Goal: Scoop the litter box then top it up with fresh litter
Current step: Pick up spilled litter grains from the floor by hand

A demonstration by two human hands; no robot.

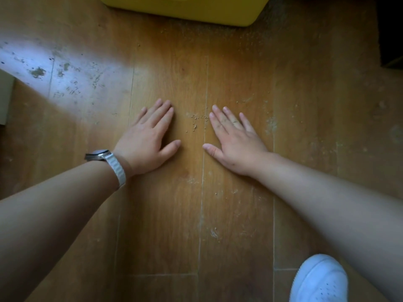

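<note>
A yellow plastic litter box (185, 9) stands at the top edge of the head view; only its near wall and rounded corner show, its inside is out of frame. My left hand (150, 136) lies flat on the wooden floor, palm down, fingers apart, a white-strapped watch on its wrist. My right hand (233, 138) lies flat beside it in the same way. Both hands hold nothing. A few scattered litter grains (196, 119) lie on the floor between the fingertips. No scoop or litter bag is in view.
The wooden plank floor (196, 214) is dusty with smudges and stray grains, thicker near the box. A white shoe (318, 280) sits at the bottom right. A pale object's edge (5, 97) shows at the far left, and a dark area (392, 29) at the top right.
</note>
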